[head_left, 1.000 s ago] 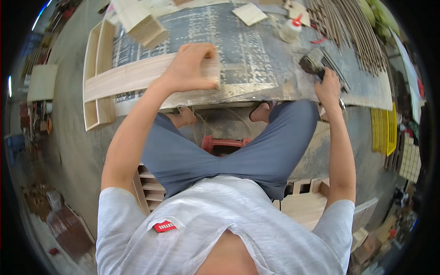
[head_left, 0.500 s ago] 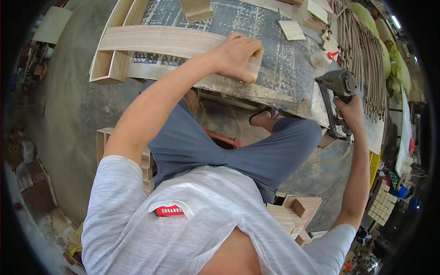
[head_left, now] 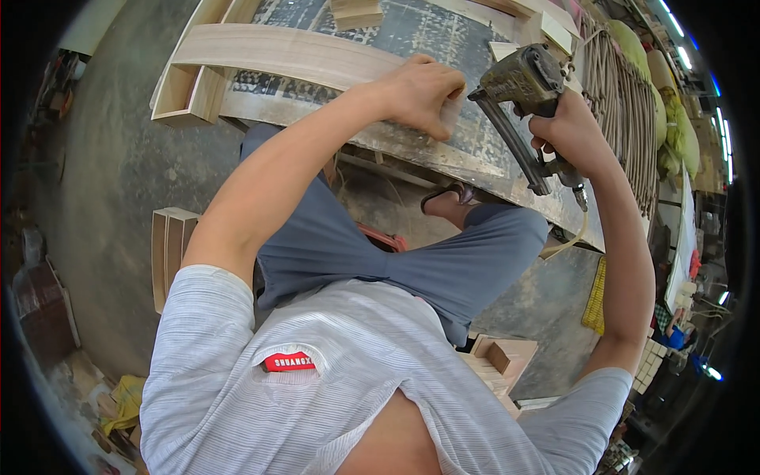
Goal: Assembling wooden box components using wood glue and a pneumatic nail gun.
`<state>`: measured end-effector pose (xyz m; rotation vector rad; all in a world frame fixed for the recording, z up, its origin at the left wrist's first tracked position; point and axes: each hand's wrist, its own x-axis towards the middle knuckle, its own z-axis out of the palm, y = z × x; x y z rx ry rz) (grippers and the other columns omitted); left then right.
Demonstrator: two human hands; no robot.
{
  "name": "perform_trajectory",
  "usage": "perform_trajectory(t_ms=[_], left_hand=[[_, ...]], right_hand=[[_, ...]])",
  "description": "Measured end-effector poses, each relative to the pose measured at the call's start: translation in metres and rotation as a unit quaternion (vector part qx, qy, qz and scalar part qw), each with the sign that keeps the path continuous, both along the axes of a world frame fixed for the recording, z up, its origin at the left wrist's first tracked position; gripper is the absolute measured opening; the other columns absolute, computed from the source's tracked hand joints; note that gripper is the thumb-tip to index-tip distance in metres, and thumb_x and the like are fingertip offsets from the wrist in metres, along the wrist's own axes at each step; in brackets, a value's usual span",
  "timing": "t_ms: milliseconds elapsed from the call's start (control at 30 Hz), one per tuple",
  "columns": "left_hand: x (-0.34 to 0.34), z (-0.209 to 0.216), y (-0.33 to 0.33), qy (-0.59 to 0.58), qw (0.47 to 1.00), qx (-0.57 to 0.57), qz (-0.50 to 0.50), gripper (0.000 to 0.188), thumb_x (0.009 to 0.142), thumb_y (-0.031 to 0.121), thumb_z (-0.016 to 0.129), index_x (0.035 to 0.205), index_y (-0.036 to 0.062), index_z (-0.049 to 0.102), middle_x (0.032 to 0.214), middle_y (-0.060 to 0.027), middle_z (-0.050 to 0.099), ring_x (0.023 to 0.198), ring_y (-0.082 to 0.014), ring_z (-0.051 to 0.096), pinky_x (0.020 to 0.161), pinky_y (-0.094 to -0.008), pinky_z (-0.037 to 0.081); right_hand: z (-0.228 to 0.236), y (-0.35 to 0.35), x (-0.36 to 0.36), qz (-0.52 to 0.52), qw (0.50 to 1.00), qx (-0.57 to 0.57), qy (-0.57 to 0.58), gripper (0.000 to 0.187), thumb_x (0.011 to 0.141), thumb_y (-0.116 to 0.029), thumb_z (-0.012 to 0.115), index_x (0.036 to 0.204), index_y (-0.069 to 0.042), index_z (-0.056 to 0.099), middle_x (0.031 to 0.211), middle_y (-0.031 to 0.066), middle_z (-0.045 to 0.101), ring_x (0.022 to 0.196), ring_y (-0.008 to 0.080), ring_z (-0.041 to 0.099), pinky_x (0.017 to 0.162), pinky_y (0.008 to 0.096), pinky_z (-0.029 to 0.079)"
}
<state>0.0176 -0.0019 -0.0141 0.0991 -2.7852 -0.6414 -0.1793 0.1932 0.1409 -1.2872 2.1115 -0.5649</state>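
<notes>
My left hand [head_left: 421, 93] grips the right end of a long, pale wooden board [head_left: 285, 54], fingers over its top and thumb at the near edge. At its far left the board meets a wooden frame with box-like compartments [head_left: 188, 96]. Raised over the right part of the worktable, my right hand [head_left: 571, 131] is wrapped round the handle of a black pneumatic nail gun [head_left: 518, 83]. The gun's nose points left, close to the board's end but apart from it. An air hose [head_left: 583, 229] hangs from the base of its handle.
The worktable [head_left: 467, 162] has a worn, stained top. A wood block [head_left: 356, 14] lies at its far side. Thin rods [head_left: 625, 111] hang in a bundle at the right. More wooden boxes stand on the floor left [head_left: 170, 249] and right [head_left: 503, 360] of me.
My right hand has lifted the nail gun and brought it left and farther in, toward the board's end. My left hand keeps its grip on the board.
</notes>
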Motion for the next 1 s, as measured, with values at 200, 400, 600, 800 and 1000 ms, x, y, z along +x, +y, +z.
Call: perform_trajectory(t_ms=[200,400,600,800,1000], left_hand=[[0.0,-0.001,0.0,0.019,1.0,0.003,0.002,0.064,0.072,0.041,0.092,0.121,0.0071,0.068,0.108,-0.0107,0.072,0.111,-0.0339,0.072,0.117,-0.0468,0.044],[-0.001,0.0,-0.001,0.008,1.0,-0.001,-0.004,0.064,0.072,0.043,0.091,0.12,0.0066,0.068,0.109,-0.0116,0.073,0.112,-0.0346,0.072,0.116,-0.0465,0.045],[-0.002,-0.005,-0.002,0.029,1.0,-0.006,-0.005,0.06,0.072,0.043,0.092,0.114,0.0078,0.066,0.107,-0.0116,0.072,0.11,-0.0353,0.072,0.114,-0.0467,0.046],[-0.001,-0.004,-0.002,0.023,1.0,-0.009,-0.007,0.06,0.072,0.042,0.092,0.114,0.0077,0.066,0.107,-0.0116,0.072,0.11,-0.0355,0.072,0.113,-0.0467,0.046],[0.0,-0.004,-0.002,0.028,1.0,-0.01,-0.007,0.06,0.073,0.042,0.092,0.114,0.0074,0.066,0.106,-0.0116,0.072,0.109,-0.0356,0.072,0.114,-0.047,0.047]], right_hand=[[-0.009,-0.01,-0.002,-0.011,1.0,0.006,0.0,0.022,0.093,-0.005,0.071,0.112,0.006,0.074,0.08,0.0056,0.071,0.064,0.0113,0.067,0.056,0.0322,0.051],[-0.012,-0.015,-0.008,-0.006,1.0,0.021,0.002,0.021,0.092,-0.005,0.072,0.111,0.006,0.075,0.078,0.006,0.07,0.063,0.0111,0.067,0.056,0.0318,0.05],[-0.012,-0.015,-0.003,-0.011,1.0,0.008,0.013,0.023,0.092,-0.006,0.073,0.111,0.006,0.076,0.075,0.006,0.071,0.061,0.011,0.065,0.055,0.0317,0.05],[-0.007,-0.016,0.005,0.001,1.0,-0.014,0.006,0.021,0.092,-0.006,0.072,0.108,0.007,0.075,0.073,0.0054,0.069,0.059,0.0116,0.064,0.055,0.0326,0.05],[-0.011,-0.02,-0.004,0.02,1.0,0.019,0.004,0.015,0.094,-0.005,0.072,0.104,0.007,0.072,0.073,0.0035,0.066,0.056,0.0117,0.058,0.053,0.0346,0.044]])
